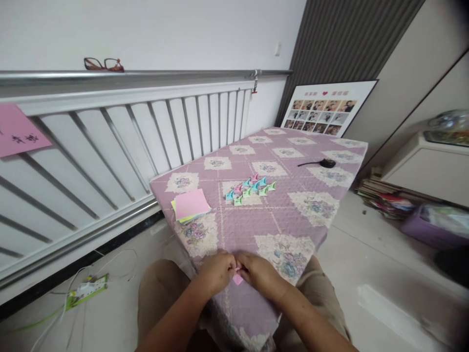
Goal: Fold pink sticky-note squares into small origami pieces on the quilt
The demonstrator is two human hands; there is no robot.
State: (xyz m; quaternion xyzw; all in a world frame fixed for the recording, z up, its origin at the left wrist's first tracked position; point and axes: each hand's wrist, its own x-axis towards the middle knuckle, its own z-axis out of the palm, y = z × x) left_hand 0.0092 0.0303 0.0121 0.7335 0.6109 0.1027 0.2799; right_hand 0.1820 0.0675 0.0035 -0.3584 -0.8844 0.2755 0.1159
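At the near part of the table, my left hand and my right hand meet, fingertips pinched together on a small pink paper. Its lower corner shows between them; the rest is hidden by my fingers. Farther forward, several small folded paper pieces in blue, pink and green stand in rows on the cloth. A stack of square paper sheets, pink on top with yellow and other colours beneath, lies near the table's left edge.
A purple patterned cloth covers the table. A black object with a thin tail lies at the right. Behind are a photo board and radiator; glasses rest above. A power strip is on the floor.
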